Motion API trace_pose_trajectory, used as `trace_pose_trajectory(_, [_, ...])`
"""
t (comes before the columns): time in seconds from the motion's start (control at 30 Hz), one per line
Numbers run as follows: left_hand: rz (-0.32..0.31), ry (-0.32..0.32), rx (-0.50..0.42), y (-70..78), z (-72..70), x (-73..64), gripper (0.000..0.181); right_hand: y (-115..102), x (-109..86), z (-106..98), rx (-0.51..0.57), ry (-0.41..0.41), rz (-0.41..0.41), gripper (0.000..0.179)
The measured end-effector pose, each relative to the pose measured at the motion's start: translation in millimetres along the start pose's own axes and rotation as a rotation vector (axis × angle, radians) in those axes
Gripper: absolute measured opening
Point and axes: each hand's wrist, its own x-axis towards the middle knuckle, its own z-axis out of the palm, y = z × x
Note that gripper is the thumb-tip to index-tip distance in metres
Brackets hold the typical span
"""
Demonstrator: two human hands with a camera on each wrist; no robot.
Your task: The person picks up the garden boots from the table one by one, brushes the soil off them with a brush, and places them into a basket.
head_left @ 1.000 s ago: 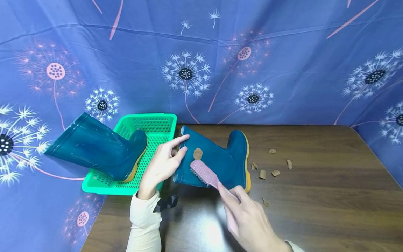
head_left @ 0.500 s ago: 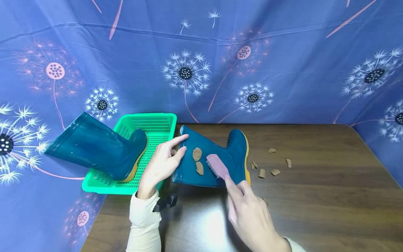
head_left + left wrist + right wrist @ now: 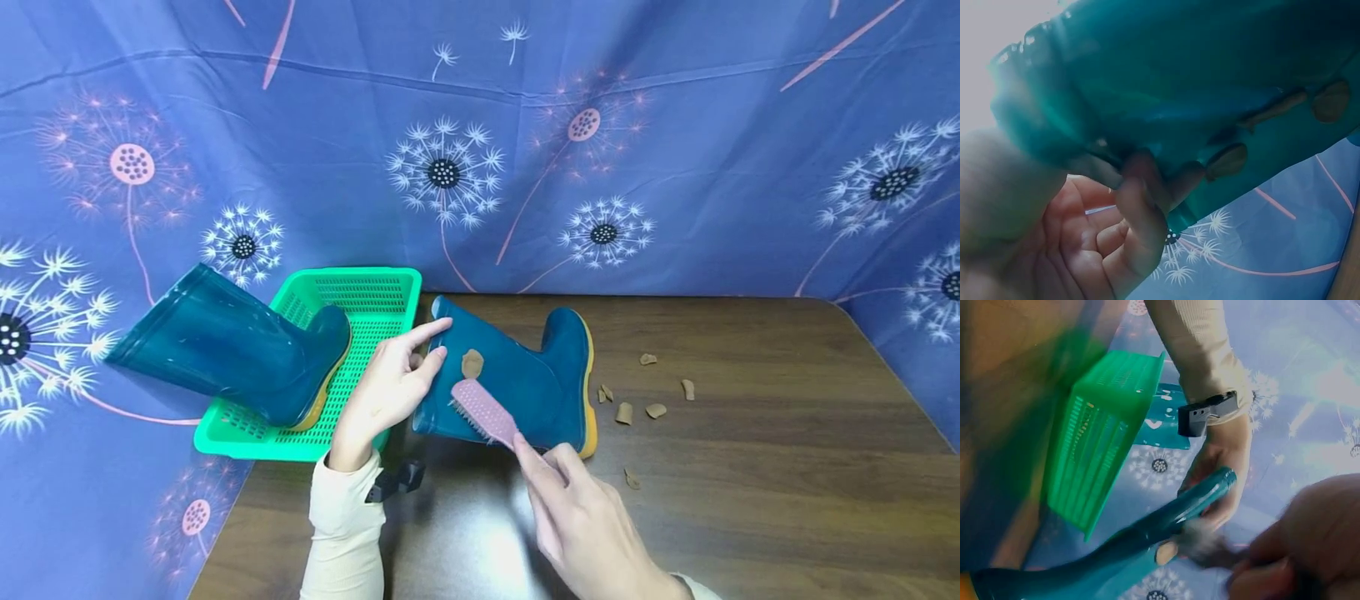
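A teal rain boot (image 3: 525, 383) with a yellow sole lies on its side on the table. My left hand (image 3: 386, 387) holds it by the top of the shaft, thumb and index finger at the rim; some fingers are hidden behind it. My right hand (image 3: 588, 517) grips a pink brush (image 3: 483, 408) by the handle, bristles down over the shaft. Beside the brush head, a brown mud-like flake (image 3: 472, 363) sits on the boot. The left wrist view shows another brown patch (image 3: 1331, 101) on the boot. The brush is blurred in the right wrist view.
On the left stands a green plastic basket (image 3: 416, 287), a second teal boot (image 3: 232, 358) lying across it with its shaft over the side. Several loose brown flakes (image 3: 624, 413) are scattered on the wooden table (image 3: 787, 433) beyond the sole. A patterned blue cloth (image 3: 480, 100) hangs behind.
The brush moved right along the shaft, uncovering a second brown flake, then came back left over it. The left hand and boot stay nearly still.
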Motion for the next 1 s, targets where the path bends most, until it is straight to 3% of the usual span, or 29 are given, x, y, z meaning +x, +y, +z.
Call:
trace_pose_trajectory(0.17, [-0.014, -0.013, -0.009, -1.1, 0.3, -0.6, 0.047, 1.7, 0.9, -1.9, -0.074, -0.001, 0.078, 0.039])
trace_pose_trajectory(0.33, [0.007, 0.003, 0.0, -0.4, 0.3, -0.1, 0.046, -0.9, 2.0, 1.8, -0.033, -0.002, -0.015, 0.04])
trace_pose_trajectory(0.53, [-0.012, -0.011, 0.013, 1.0, 0.9, 0.1, 0.047, -1.0, 5.1, -0.2, -0.122, -0.002, 0.111, 0.036])
trace_pose_trajectory(0.67, [0.001, -0.005, 0.012, 1.2, 1.1, 0.5, 0.047, -4.2, 3.1, 0.4, -0.06, 0.007, 0.035, 0.051])
trace_pose_trajectory(0.7, [0.004, -0.003, 0.009, 1.2, 1.0, 0.6, 0.047, -4.7, 3.0, 0.3, -0.057, 0.005, 0.023, 0.047])
trace_pose_trajectory(0.77, [0.005, -0.003, 0.001, 1.2, 0.8, 0.7, 0.046, -4.8, 2.8, -1.0, -0.097, 0.004, 0.041, 0.036])
trace_pose_trajectory(0.9, [-0.003, -0.009, 0.0, 0.4, 0.7, 0.7, 0.047, -3.0, 3.8, -5.8, -0.179, 0.035, 0.116, 0.037])
trace_pose_trajectory(1.0, [0.001, -0.009, -0.001, 0.2, 0.6, 0.7, 0.047, -3.0, 3.7, -6.2, -0.136, 0.047, 0.051, 0.042])
